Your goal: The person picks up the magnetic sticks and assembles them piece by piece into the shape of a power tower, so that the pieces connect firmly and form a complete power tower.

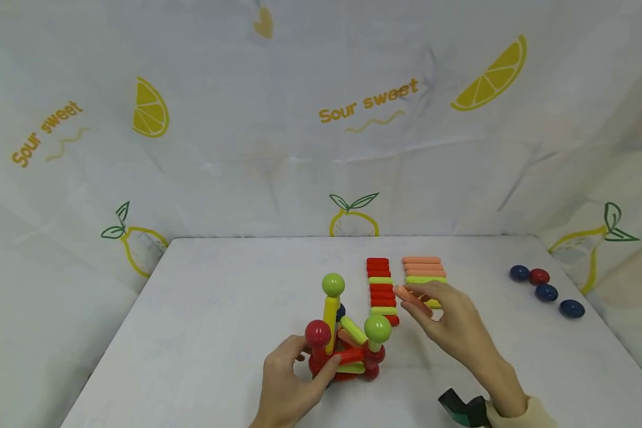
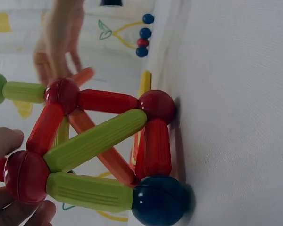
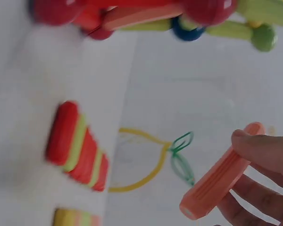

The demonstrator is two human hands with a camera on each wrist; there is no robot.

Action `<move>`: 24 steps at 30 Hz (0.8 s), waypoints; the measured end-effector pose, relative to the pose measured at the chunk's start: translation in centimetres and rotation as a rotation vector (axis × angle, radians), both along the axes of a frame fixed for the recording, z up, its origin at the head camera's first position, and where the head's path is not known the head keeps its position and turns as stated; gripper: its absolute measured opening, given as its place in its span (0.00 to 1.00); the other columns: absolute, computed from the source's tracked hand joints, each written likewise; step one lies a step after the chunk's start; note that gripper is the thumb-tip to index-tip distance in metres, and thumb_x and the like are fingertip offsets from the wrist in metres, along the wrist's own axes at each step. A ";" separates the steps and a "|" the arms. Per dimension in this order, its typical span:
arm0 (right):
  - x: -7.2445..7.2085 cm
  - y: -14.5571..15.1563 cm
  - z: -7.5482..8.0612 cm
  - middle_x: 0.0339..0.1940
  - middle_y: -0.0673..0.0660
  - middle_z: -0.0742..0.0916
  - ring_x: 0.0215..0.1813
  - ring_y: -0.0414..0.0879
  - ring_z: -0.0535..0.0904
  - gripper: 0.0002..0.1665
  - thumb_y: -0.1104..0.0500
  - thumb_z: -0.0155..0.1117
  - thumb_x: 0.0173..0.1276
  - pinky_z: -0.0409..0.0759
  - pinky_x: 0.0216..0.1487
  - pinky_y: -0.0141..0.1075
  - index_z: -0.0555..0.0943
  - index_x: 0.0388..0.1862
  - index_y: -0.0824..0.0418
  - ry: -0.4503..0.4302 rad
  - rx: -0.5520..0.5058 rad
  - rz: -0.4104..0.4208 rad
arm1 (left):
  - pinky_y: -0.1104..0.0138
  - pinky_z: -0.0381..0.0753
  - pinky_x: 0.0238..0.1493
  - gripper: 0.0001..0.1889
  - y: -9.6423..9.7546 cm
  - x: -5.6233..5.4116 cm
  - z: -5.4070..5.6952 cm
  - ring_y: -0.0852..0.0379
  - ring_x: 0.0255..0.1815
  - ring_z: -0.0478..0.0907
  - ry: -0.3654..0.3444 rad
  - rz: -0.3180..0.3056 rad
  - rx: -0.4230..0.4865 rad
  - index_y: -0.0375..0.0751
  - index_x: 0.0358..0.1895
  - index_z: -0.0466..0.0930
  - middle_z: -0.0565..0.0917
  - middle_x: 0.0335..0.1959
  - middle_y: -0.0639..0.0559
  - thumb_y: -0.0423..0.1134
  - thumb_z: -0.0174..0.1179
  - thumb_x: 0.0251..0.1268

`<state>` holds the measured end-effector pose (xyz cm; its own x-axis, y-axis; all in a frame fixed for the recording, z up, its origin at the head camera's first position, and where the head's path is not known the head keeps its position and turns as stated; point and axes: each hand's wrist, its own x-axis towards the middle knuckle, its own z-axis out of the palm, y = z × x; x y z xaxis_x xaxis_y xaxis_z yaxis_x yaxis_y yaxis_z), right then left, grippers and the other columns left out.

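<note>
Blue ball — glossy, orange rod — matt

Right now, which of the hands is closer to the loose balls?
Right. The right hand holds an orange stick left of the loose balls; the left hand is farther left, gripping the built frame.

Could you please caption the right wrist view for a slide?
Right hand pinching an orange rod, with a ball-and-rod structure and a row of red and green rods visible.
</note>
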<state>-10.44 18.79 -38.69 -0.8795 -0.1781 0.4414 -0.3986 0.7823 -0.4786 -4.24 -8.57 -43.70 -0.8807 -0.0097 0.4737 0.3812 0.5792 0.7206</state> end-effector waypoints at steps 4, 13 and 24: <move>1.5 -2.1 3.4 0.39 0.50 0.92 0.40 0.41 0.86 0.22 0.67 0.82 0.51 0.80 0.50 0.19 0.89 0.47 0.57 0.155 -0.162 0.097 | 0.75 0.82 0.32 0.14 0.6 -0.2 0.2 0.72 0.29 0.77 0.079 0.034 -0.010 0.46 0.37 0.86 0.86 0.27 0.62 0.34 0.80 0.47; 3.5 -6.2 7.2 0.38 0.52 0.92 0.42 0.36 0.86 0.20 0.67 0.80 0.55 0.81 0.51 0.23 0.88 0.47 0.57 0.263 -0.392 0.472 | 0.78 0.81 0.31 0.13 0.6 -0.3 0.3 0.74 0.28 0.76 0.091 0.029 0.011 0.48 0.36 0.86 0.86 0.26 0.63 0.31 0.78 0.47; 3.0 -7.4 6.2 0.37 0.46 0.91 0.39 0.36 0.85 0.18 0.65 0.79 0.58 0.84 0.45 0.30 0.87 0.47 0.52 0.087 -0.356 0.614 | 0.74 0.83 0.32 0.21 -0.3 0.2 0.0 0.73 0.33 0.80 -0.041 -0.038 0.064 0.57 0.50 0.85 0.88 0.38 0.69 0.42 0.79 0.51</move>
